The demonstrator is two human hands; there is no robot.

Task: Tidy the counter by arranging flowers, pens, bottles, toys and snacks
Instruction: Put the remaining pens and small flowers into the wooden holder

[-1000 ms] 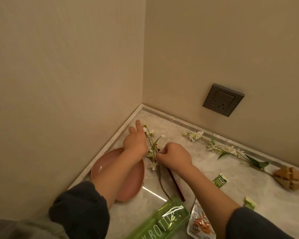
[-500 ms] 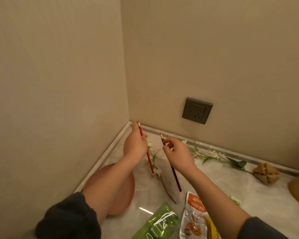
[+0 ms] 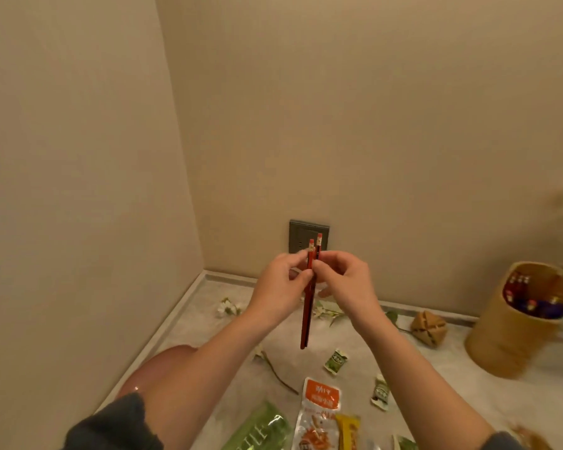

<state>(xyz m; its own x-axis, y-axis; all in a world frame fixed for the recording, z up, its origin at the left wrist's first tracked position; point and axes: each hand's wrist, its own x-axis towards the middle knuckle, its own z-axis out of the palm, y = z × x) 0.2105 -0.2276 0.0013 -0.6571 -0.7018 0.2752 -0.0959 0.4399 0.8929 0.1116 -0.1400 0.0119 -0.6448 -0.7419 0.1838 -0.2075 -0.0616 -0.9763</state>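
Note:
Two red pencils point(image 3: 308, 306) with eraser tips are held upright side by side above the counter. My left hand point(image 3: 278, 289) pinches them from the left and my right hand point(image 3: 345, 284) pinches them from the right, both near the top. A woven bamboo holder point(image 3: 514, 332) with several pens inside stands at the right. White flower stems point(image 3: 329, 311) lie on the counter behind my hands, and another flower stem point(image 3: 275, 370) lies nearer. A green bottle point(image 3: 260, 430) lies at the bottom edge.
A pink plate point(image 3: 156, 368) sits at the left, partly behind my left arm. Snack packets point(image 3: 319, 414) and small green sachets point(image 3: 336, 361) are scattered at the front. A wooden puzzle toy point(image 3: 429, 327) rests by the back wall. A wall socket point(image 3: 298, 232) is behind the pencils.
Both hands rose from the counter, each with a pencil, and brought the two pencils together upright. The view turned right, and the bamboo holder came into sight.

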